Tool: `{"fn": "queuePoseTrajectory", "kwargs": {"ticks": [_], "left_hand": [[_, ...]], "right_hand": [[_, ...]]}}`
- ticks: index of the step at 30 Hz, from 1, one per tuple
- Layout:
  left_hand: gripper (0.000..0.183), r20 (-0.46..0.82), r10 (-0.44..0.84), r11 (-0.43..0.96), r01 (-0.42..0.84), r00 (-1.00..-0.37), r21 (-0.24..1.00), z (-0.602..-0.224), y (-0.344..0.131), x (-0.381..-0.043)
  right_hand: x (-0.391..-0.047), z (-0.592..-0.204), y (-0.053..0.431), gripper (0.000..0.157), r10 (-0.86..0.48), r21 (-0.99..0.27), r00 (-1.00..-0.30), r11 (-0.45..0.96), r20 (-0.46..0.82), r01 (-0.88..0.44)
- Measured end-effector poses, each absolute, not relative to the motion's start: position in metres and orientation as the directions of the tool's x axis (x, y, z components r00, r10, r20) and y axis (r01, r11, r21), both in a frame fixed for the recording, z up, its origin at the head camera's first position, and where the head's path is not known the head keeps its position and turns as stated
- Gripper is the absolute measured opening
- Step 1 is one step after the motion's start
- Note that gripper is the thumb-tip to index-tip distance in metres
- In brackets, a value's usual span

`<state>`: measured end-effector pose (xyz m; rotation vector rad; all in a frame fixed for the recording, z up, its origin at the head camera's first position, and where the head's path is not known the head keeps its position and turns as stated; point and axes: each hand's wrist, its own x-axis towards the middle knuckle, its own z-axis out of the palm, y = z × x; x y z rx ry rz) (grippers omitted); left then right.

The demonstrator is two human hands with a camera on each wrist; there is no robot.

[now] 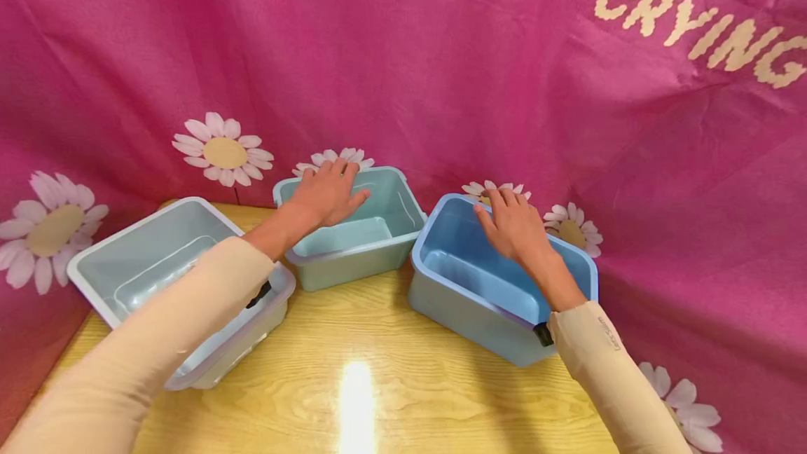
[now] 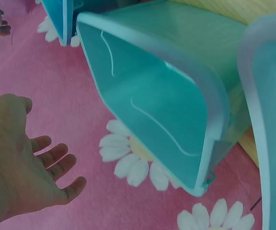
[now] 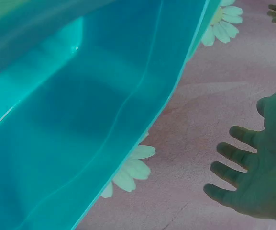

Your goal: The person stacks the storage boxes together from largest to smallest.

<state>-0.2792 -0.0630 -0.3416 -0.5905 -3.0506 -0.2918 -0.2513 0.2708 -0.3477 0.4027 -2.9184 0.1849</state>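
Note:
Three plastic tubs stand on a wooden table. My left hand (image 1: 329, 193) is held above the pale green middle tub (image 1: 353, 261), fingers spread and holding nothing. In the left wrist view that hand (image 2: 32, 163) appears apart from the green tub (image 2: 152, 96). Over the blue right-hand tub (image 1: 466, 310) hovers my right hand (image 1: 513, 223), its fingers loosely extended and touching nothing. The right wrist view shows the hand (image 3: 252, 167) well clear of the blue tub's wall (image 3: 94, 120). Partly behind my left forearm lies the pale grey tub (image 1: 157, 230). Bare tub floors show where my arms do not cover them.
A pink cloth (image 1: 403, 54) with daisies and the lettering CRYING hangs close behind the tubs. The wooden table (image 1: 302, 384) reaches toward me in front of them. The green and blue tubs stand nearly rim to rim.

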Motion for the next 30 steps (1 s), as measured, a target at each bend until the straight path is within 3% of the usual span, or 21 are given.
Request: {"fn": "queuePoseTrajectory", "kwargs": {"ticks": [12, 30], "left_hand": [[0.057, 0.014, 0.399, 0.902, 0.395, -0.917, 0.172, -0.354, -0.049, -0.271], [0.055, 0.011, 0.452, 0.883, 0.449, -0.892, 0.133, -0.365, -0.027, -0.271]], "right_hand": [[-0.23, -0.364, 0.289, 0.048, -0.229, -0.105, -0.962, 0.964, 0.147, -0.246], [-0.204, -0.378, 0.329, 0.042, -0.182, -0.107, -0.967, 0.973, 0.177, -0.202]]}}
